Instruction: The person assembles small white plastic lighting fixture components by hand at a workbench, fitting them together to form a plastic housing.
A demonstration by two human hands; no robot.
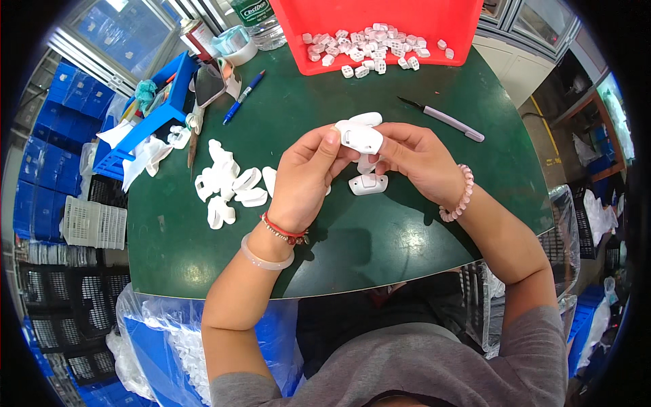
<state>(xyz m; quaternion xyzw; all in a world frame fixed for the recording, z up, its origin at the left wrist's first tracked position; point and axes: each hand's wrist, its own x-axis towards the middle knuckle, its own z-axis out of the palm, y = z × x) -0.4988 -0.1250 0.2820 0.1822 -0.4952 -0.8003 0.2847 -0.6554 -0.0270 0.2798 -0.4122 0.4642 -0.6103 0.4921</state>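
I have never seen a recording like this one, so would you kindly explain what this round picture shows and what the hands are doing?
There is no machine here: a camera worn on a person's head looks down, and its wide lens bends the edges into a circle. The left hand and the right hand together hold a white moulded plastic piece above a round dark green table. A similar white piece lies just below the hands, and a pile of white plastic shells lies to the left. Farther back stand a red plastic tray of small white blocks, a blue pen and a slim grey craft knife.
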